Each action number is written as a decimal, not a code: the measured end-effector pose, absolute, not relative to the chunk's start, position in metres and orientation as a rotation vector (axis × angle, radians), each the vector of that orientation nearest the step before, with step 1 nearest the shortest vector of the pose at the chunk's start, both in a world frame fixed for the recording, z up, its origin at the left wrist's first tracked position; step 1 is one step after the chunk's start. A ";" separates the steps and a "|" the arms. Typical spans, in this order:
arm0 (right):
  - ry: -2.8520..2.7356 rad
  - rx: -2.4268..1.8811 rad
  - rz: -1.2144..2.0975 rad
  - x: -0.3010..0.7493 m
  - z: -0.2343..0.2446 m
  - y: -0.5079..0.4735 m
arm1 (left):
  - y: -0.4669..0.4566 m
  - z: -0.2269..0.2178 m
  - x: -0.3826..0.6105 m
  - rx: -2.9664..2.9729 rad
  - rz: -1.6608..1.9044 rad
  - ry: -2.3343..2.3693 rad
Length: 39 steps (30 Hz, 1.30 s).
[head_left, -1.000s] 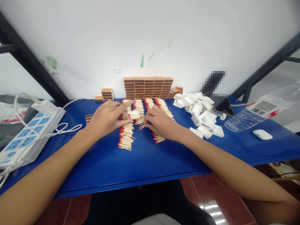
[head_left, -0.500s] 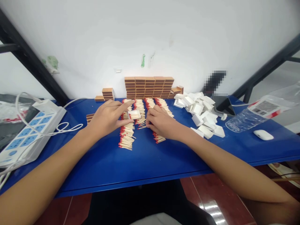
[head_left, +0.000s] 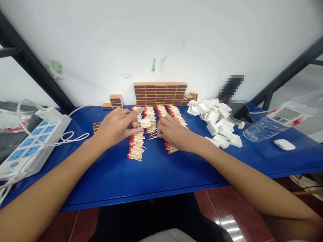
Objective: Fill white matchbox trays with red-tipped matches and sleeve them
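Observation:
My left hand [head_left: 114,126] grips a small white matchbox tray [head_left: 144,123] between thumb and forefinger. Some matches lie inside this tray. Beneath it and to its sides run rows of red-headed wooden matches [head_left: 136,148] on the blue table. My right hand [head_left: 173,131] is closed in a pinch over the rows on the right, just right of the tray. A few loose matches [head_left: 152,135] lie by its fingertips; what the fingers hold, if anything, is hidden.
Brown matchboxes [head_left: 160,94] are stacked against the wall, with smaller stacks [head_left: 116,101] to the left. White trays [head_left: 219,121] are heaped at right, near a clear plastic bottle [head_left: 264,129] and a white earphone case [head_left: 284,144]. A power strip [head_left: 32,141] with cables lies at left.

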State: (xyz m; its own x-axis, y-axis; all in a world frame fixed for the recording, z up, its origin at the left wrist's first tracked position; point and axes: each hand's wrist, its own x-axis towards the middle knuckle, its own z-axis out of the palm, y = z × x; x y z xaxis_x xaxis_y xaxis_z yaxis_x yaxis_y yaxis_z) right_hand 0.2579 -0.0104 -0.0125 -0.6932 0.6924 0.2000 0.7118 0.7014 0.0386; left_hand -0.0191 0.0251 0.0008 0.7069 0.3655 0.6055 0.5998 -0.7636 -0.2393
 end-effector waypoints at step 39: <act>-2.633 -1.082 -0.159 0.248 -0.004 -0.021 | 0.023 0.001 -0.017 -2.506 -0.734 -0.787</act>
